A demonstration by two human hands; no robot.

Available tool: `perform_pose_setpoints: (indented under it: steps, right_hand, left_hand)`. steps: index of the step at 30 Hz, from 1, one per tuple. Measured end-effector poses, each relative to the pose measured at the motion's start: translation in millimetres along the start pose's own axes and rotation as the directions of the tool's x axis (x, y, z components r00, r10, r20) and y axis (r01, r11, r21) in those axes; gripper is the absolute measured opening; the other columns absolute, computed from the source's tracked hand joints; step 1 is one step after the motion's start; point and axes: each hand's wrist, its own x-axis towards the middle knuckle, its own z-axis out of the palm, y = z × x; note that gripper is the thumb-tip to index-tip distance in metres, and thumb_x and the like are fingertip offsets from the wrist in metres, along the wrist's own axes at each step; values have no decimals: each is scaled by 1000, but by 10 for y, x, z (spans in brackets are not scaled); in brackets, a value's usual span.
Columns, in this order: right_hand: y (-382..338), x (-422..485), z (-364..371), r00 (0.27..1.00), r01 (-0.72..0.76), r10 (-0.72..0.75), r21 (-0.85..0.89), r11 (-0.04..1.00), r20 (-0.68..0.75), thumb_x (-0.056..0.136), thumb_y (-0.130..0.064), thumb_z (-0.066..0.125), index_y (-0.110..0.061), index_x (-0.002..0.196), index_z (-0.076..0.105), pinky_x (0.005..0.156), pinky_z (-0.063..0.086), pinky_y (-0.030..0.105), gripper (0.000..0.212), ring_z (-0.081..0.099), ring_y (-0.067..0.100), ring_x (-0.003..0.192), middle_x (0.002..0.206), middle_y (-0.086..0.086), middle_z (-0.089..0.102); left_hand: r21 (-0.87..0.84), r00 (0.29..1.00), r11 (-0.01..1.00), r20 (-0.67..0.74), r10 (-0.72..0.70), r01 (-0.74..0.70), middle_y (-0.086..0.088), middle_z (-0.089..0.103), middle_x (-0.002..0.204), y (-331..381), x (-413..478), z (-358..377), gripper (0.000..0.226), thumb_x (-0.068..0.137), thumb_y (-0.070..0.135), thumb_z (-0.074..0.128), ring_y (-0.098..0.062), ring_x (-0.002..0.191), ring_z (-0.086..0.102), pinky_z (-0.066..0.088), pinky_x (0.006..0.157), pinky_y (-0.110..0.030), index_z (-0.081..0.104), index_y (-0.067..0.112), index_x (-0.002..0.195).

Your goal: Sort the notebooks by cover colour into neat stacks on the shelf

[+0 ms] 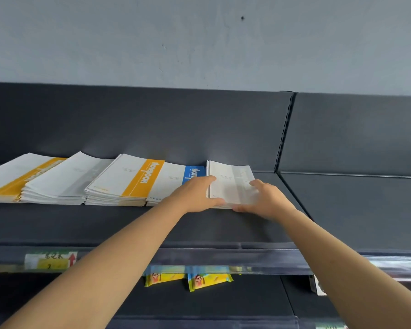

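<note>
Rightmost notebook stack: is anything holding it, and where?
Both hands hold the grey-banded notebook stack: left hand at its front-left corner, right hand at its front-right corner.

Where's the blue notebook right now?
Head view, on the shelf: the blue notebook lies between a yellow stack, left, and the grey stack, right, partly under the left hand.

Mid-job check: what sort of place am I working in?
Most likely a shop's stationery aisle: slotted metal shelving, a price label in the shelf's front strip, identical notebooks laid out in stacks, and yellow packets on the shelf below.
</note>
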Motion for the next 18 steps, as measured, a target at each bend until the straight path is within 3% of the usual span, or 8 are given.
perform_pose_setpoints:
  steps: [5,11,13,15,18]
  right_hand:
    - [-50,54,24,1000,1,0,81,997,-6,58,-55,83,-21,142,36,95,45,33,103,50,23,122,135,4,51]
    - [-36,76,-31,1000,-8,7,48,999,21,56,-59,83,-22,139,38,92,47,33,101,52,22,117,132,2,51]
    - [-20,82,-40,999,-10,10,-6,1000,44,55,-65,79,-21,137,39,89,48,34,101,52,22,114,130,1,52]
    - [-16,66,-63,999,-2,5,-104,995,31,56,-71,74,-21,136,39,87,47,34,100,52,22,115,130,1,52]
    - [-36,22,-93,998,26,-36,-222,975,-45,62,-78,64,-20,137,39,92,44,35,98,48,22,122,134,0,49]
  left_hand:
    - [-202,998,978,23,-55,58,0,40,151,-66,133,46,80,82,46,73,-23,130,47,50,97,-36,33,24,147]
    - [-231,997,970,25,-72,76,-1,42,149,-60,112,31,80,80,46,74,-22,130,46,47,99,-35,36,20,145]
    - [-153,997,985,22,-76,78,0,39,151,-37,71,28,81,81,54,70,-23,134,41,40,105,-39,36,21,146]
    - [31,998,998,-26,-56,57,1,37,153,-14,-9,-1,82,82,64,62,-23,140,33,25,114,-45,36,21,146]
    - [182,999,983,-43,-10,17,0,34,155,-16,-85,-12,83,83,70,53,-22,143,29,15,117,-47,34,20,147]
